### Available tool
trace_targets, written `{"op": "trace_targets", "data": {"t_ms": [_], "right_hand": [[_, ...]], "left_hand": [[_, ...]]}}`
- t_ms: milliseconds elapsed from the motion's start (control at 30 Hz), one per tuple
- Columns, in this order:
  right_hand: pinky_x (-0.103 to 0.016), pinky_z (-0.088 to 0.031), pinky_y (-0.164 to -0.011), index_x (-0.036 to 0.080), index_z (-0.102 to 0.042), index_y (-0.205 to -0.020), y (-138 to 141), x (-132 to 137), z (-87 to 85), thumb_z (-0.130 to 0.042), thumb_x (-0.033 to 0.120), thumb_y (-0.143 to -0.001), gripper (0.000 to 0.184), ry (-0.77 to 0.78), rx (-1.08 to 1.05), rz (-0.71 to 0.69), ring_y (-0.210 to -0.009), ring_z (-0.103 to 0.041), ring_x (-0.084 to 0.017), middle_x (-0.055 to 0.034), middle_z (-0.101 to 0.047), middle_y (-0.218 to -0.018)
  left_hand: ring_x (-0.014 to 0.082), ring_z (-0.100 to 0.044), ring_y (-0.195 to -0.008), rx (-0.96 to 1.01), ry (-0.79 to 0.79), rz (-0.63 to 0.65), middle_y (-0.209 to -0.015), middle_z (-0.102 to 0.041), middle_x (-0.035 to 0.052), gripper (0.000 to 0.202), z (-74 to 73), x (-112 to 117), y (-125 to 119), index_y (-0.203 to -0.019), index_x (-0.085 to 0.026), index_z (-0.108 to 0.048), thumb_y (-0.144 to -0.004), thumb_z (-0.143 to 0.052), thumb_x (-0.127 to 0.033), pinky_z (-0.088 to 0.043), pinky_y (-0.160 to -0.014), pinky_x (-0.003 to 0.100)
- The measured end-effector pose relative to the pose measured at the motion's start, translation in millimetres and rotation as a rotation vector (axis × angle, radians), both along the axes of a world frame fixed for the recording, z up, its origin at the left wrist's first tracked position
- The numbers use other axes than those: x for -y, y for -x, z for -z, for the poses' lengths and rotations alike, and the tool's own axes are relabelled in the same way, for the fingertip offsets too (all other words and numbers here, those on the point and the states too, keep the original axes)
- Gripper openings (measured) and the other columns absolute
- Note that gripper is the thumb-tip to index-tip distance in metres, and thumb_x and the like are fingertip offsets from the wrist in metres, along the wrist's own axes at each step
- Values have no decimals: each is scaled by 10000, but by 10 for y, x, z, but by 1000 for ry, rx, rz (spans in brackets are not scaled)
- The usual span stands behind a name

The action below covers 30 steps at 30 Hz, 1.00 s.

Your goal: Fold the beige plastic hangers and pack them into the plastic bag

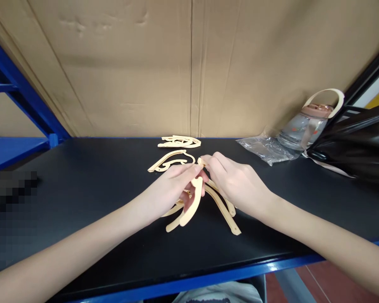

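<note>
Both hands meet over the middle of a black tabletop (91, 198). My left hand (172, 189) is closed around a bundle of cream curved plastic strips (192, 206), which fan down toward me. My right hand (235, 185) pinches the upper ends of other strips (222, 208) of the same kind, fingertips touching the left hand's. One loose curved strip (169, 161) lies just beyond the hands. A small stack of strips (179, 142) lies farther back by the cardboard wall.
A cardboard sheet (177, 67) backs the table. At the right lie a crumpled clear plastic bag (267, 149), a clear water bottle (303, 124) with a cream strap, and a black bag (356, 145). Blue shelf framing (22, 97) stands left; a blue edge (208, 277) runs along the front.
</note>
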State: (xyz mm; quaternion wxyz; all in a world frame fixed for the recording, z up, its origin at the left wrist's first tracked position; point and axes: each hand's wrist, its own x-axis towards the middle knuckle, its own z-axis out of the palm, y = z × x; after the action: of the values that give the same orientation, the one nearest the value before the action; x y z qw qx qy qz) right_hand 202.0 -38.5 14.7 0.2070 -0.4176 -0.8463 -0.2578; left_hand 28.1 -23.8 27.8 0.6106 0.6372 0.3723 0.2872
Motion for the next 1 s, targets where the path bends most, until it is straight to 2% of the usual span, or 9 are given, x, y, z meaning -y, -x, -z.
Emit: {"op": "trace_targets", "data": {"t_ms": [67, 133, 200, 333, 433, 567, 833, 933, 1000], "right_hand": [[-243, -365, -445, 64, -563, -1040, 27, -3, 15, -352, 103, -952, 232, -92, 101, 59, -629, -596, -145, -55, -594, -773], [-239, -366, -444, 32, -539, -1090, 57, -3, 32, -343, 69, -942, 248, -122, 175, 118, -617, -602, -142, -59, -601, -764], [-233, -346, -424, 32, -520, -1103, 80, -3, 38, -352, 52, -932, 241, -50, 196, 156, -598, -608, -137, -53, -602, -761], [-244, -322, -414, 80, -500, -1043, 111, 10, -11, -386, 147, -956, 159, 237, 161, 179, -562, -610, -147, -54, -613, -820], [-253, -286, -412, 103, -482, -1021, 136, 35, -57, -399, 155, -956, 118, 374, 151, 229, -542, -604, -159, -48, -619, -825], [-260, -241, -409, 115, -464, -1021, 162, 52, -64, -437, 150, -945, 88, 437, 126, 265, -553, -615, -175, -41, -625, -801], [-263, -222, -433, 119, -470, -996, 168, 38, -18, -509, 146, -913, 96, 481, 31, 234, -575, -624, -193, -48, -650, -774], [-252, -249, -447, 132, -491, -944, 67, -45, -25, -484, 139, -911, 35, 542, -101, 210, -529, -587, -167, -35, -632, -691], [-242, -284, -470, 148, -502, -898, -49, -127, -49, -429, 113, -910, 81, 569, -232, 218, -505, -556, -146, -24, -613, -657]], "left_hand": [[91, -517, -480, 15, -17, 37, -631, -546, -10, 316, 0, 10, -12, -758, -152, -535, -940, -407, -377, -431, -406, 171], [106, -544, -496, 20, -19, 68, -655, -555, -4, 297, 4, 11, -23, -767, -152, -536, -933, -422, -370, -458, -400, 189], [114, -558, -519, 15, -19, 88, -650, -558, 2, 292, 8, 2, -25, -768, -147, -547, -931, -426, -358, -469, -404, 189], [104, -540, -476, -49, 9, 114, -567, -550, 7, 367, -3, -35, -5, -705, -139, -552, -947, -380, -354, -460, -403, 177], [104, -547, -474, -91, 16, 107, -569, -576, 20, 370, -10, -57, 10, -704, -137, -558, -944, -380, -354, -459, -408, 173], [108, -535, -466, -131, -5, 87, -562, -571, 19, 351, -1, -56, 6, -699, -148, -536, -938, -376, -350, -439, -386, 169], [100, -478, -421, -166, -8, 83, -534, -528, -1, 341, 36, -70, -12, -702, -163, -511, -935, -354, -357, -381, -342, 164], [100, -496, -479, -196, -99, 156, -601, -574, 5, 348, 30, 39, -9, -773, -165, -555, -950, -344, -379, -373, -369, 151], [101, -520, -562, -241, -175, 248, -686, -609, 10, 358, 1, 119, -5, -833, -174, -586, -962, -339, -400, -376, -405, 137]]}}
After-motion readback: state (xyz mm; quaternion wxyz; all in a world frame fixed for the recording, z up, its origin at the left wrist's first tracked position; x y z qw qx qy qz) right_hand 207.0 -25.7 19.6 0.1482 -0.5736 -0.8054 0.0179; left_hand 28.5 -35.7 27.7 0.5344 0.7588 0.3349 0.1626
